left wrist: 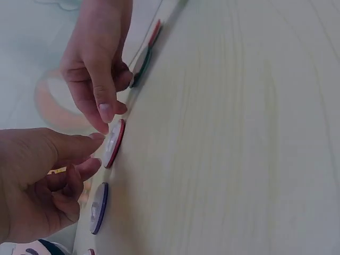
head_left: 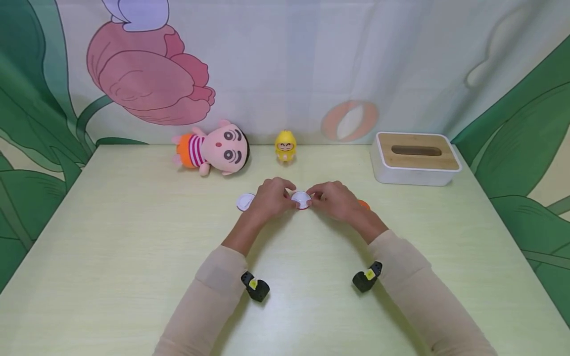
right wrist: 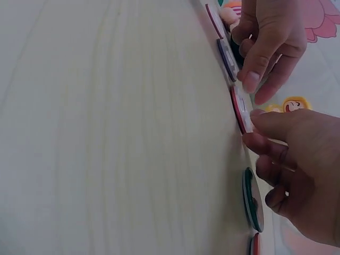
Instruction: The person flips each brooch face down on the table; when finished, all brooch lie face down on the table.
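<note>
On the table (head_left: 111,257), the white round disc with a red rim (head_left: 301,200) is hemmed in by the left hand (head_left: 272,198) and right hand (head_left: 335,199); a white blue-rimmed disc (left wrist: 99,209) and a green-rimmed disc (right wrist: 254,201) flank it. Behind, a striped-shirt plush doll (head_left: 222,148), yellow plump figurine (head_left: 285,147) and white wood-topped tissue box (head_left: 417,163) obstruct, with passable gaps between. Bare tabletop separates the beige-sleeved forearms (head_left: 218,282), narrowed by black wrist cameras (head_left: 257,288).

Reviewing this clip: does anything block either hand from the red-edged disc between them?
Nothing visible does. The left hand and right hand have fingertips at opposite sides of the red-edged disc; the blue-edged disc lies off to one side.
</note>
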Motion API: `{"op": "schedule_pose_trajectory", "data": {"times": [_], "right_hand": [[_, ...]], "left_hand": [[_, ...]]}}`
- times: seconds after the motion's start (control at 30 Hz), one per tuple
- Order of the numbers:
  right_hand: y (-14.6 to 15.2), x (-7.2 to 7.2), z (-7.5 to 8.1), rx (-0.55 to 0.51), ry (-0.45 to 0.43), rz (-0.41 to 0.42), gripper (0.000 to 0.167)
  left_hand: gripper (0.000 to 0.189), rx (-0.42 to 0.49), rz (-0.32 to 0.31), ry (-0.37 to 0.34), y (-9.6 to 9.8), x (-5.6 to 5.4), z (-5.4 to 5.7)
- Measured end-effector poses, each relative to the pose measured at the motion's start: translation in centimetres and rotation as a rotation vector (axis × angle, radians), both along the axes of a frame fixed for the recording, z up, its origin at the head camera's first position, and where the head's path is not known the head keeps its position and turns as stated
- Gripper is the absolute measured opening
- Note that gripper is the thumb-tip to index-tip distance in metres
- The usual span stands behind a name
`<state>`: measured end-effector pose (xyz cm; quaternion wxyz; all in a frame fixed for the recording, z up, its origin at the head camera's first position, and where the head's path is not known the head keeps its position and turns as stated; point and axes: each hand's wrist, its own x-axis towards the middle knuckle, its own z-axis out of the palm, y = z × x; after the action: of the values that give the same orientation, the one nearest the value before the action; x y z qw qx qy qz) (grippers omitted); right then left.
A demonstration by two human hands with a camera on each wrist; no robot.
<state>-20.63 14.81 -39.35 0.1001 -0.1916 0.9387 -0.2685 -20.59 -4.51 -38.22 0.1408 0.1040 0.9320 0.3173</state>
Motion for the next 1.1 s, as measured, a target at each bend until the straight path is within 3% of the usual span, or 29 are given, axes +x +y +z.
{"op": "schedule_pose_trajectory", "data": {"times": [0.1,0.27,0.57,0.8,1.1], "right_hand": [[0.7,0.2,0.3,-0.051,0.019,0.037,0.026],[2.1,0.6,0.7,-0.096,0.034,0.057,0.025],[5.4,1.7,0.8,-0.131,0.044,-0.008,0.023],[7.1,1.9,0.5,-0.137,0.058,-0.038,0.026],[8.0,0.9,-0.3,-0.045,-0.001,-0.03,0.044]], "left_hand": [[0.036,0.055,-0.003,0.004,0.1,0.2,0.2],[0.03,0.139,-0.071,0.02,0.4,0.7,0.2],[0.026,0.312,-0.069,0.044,1.3,1.6,-0.3],[0.025,0.263,-0.073,0.051,3.2,1.8,-1.3],[0.038,0.157,-0.075,0.024,4.9,1.7,-1.6]]}}
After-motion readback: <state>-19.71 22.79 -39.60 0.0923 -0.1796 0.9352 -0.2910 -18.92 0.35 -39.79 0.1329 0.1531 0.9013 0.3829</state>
